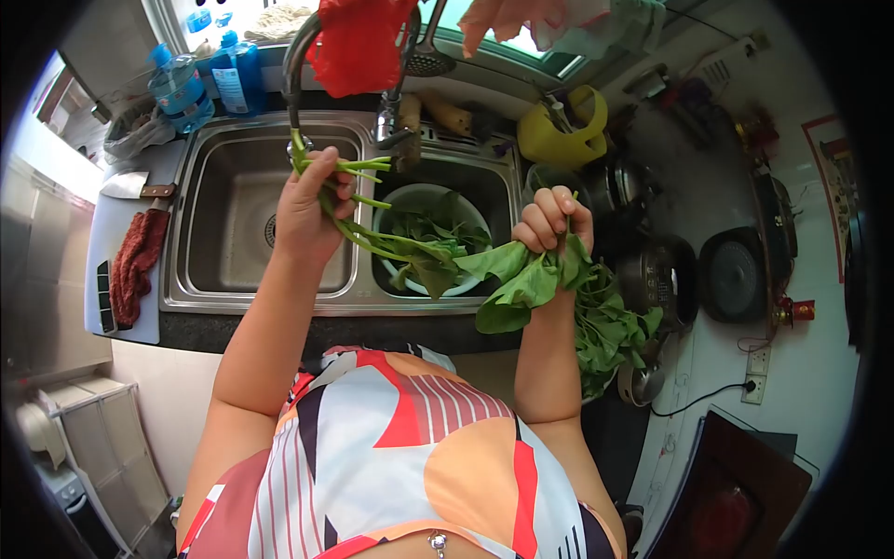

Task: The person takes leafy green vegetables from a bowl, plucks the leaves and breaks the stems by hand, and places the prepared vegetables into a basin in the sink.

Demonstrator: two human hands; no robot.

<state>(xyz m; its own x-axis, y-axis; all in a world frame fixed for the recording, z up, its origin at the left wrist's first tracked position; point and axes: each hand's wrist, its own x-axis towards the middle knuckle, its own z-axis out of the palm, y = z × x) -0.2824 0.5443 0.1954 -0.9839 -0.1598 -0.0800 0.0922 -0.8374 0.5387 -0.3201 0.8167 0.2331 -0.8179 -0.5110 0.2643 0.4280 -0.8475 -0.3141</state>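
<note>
Over the divider between the two sinks, my left hand (315, 205) is closed around several long green stems of leafy greens (433, 265). Their leaves hang to the right, across the front of a white basin (481, 222) that stands in the right sink with more leaves in it. My right hand (554, 222) has its fingers curled over a leafy sprig (521, 293), whose broad leaves droop below the hand. Beside my right forearm, a heap of leafy greens (615, 326) lies on the dark counter.
The left sink (233, 210) has a drain, with the faucet (389, 121) behind the divider. A cleaver (126, 184) and a dark red cloth (140, 265) lie on a white board at left. Blue bottles (237, 74), a yellow basket (563, 135) and a dark cooker (656, 279) stand around.
</note>
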